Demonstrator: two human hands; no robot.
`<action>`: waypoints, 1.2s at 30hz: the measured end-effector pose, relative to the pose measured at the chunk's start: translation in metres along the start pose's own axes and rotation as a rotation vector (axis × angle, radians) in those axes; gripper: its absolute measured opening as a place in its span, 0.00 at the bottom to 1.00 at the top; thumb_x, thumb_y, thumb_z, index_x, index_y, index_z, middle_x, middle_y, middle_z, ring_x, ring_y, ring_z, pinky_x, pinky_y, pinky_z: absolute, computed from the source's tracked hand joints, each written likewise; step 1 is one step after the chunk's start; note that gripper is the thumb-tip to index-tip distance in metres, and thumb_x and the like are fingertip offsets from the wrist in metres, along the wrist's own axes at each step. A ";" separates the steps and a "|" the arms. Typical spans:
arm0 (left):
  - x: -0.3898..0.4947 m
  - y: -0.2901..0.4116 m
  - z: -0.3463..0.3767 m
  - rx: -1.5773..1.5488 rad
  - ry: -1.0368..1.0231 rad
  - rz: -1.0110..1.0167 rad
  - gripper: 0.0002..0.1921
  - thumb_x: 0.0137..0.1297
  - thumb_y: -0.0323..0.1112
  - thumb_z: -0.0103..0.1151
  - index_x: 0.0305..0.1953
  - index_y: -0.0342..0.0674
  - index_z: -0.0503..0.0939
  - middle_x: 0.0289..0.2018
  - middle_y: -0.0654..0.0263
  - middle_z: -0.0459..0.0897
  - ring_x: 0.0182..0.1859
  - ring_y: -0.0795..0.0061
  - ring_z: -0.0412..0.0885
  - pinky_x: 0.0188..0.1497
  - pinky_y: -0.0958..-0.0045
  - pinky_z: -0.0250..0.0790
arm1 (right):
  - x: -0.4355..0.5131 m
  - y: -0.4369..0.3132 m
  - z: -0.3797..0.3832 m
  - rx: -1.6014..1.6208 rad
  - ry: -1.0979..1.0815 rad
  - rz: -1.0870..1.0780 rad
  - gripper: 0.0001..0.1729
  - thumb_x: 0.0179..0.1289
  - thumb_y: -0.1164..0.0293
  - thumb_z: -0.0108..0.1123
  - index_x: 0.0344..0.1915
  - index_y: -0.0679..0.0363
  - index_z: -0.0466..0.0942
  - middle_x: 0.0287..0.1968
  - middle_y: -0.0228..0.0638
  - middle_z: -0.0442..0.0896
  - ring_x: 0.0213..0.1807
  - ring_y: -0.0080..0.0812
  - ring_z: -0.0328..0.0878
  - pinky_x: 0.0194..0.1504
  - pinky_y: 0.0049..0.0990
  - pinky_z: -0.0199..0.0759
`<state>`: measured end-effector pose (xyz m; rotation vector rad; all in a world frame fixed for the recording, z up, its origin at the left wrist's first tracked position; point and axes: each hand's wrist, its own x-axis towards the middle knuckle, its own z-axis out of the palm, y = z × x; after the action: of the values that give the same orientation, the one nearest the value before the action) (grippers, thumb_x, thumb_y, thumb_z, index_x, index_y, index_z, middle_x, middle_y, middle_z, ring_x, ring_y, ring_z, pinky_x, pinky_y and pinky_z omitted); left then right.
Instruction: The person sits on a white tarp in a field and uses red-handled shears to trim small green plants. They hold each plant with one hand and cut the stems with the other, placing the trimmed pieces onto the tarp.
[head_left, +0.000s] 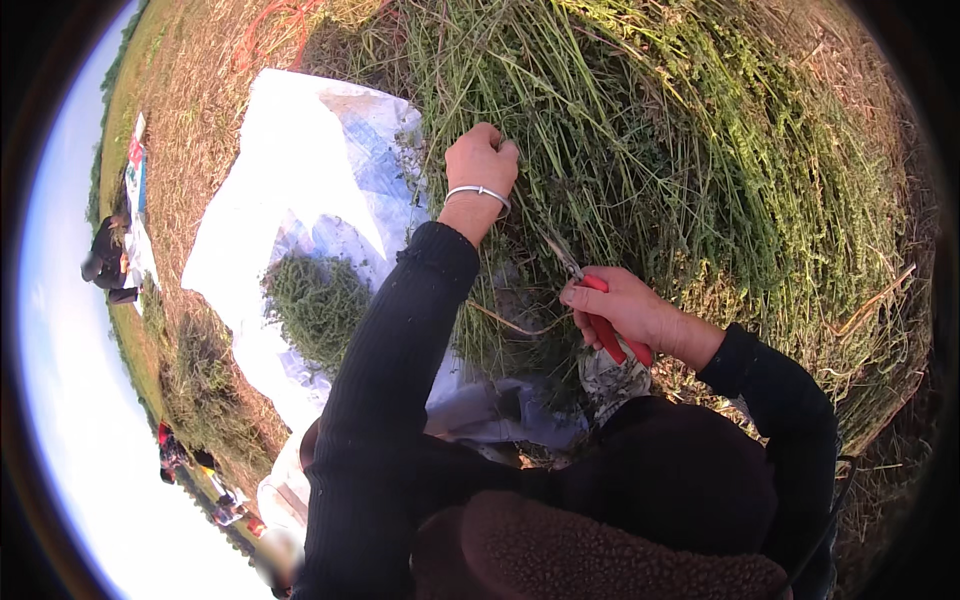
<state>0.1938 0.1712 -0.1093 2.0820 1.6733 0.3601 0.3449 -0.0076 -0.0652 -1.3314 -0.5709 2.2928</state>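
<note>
My left hand (484, 159), with a thin bracelet at its wrist, is curled at the edge of a large heap of cut green plant stalks (637, 150); whether stems are between its fingers cannot be told. Lower right, my right hand (619, 307) grips red-handled pruning shears (606, 322), their metal blades pointing up and left towards the stalks. Left of the heap lies a white plastic sheet (225, 240), bearing a rounded pile of green plant tips (319, 307) beside my left sleeve.
Orange-red twine (274, 34) lies on dry stubble beyond the sheet. A person in dark clothing (109, 255) is at far left near another white sheet. A person in light clothing (285, 480) is close at lower left. Further plant heaps (206, 382) lie between them.
</note>
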 end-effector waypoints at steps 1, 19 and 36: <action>0.003 -0.005 -0.004 -0.068 -0.069 -0.064 0.10 0.54 0.38 0.58 0.27 0.35 0.77 0.21 0.61 0.81 0.17 0.74 0.76 0.25 0.72 0.70 | 0.002 -0.002 0.000 0.002 0.007 -0.009 0.16 0.64 0.60 0.55 0.32 0.63 0.68 0.22 0.31 0.74 0.18 0.24 0.73 0.20 0.24 0.70; -0.042 -0.016 -0.096 -0.460 -0.444 -0.263 0.08 0.59 0.33 0.58 0.30 0.34 0.79 0.17 0.70 0.75 0.17 0.84 0.70 0.20 0.80 0.63 | 0.038 -0.048 0.002 -0.103 0.031 -0.097 0.18 0.63 0.59 0.54 0.28 0.65 0.70 0.20 0.32 0.73 0.15 0.25 0.71 0.16 0.27 0.68; 0.011 0.070 -0.019 0.520 0.023 0.713 0.05 0.51 0.31 0.57 0.31 0.43 0.80 0.33 0.65 0.71 0.41 0.63 0.73 0.39 0.65 0.70 | -0.001 0.016 0.001 0.128 0.041 -0.073 0.17 0.66 0.59 0.52 0.32 0.63 0.67 0.22 0.33 0.74 0.19 0.25 0.73 0.20 0.25 0.69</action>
<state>0.2473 0.1738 -0.0598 3.0465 1.0420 0.1618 0.3417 -0.0214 -0.0722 -1.2722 -0.4441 2.1990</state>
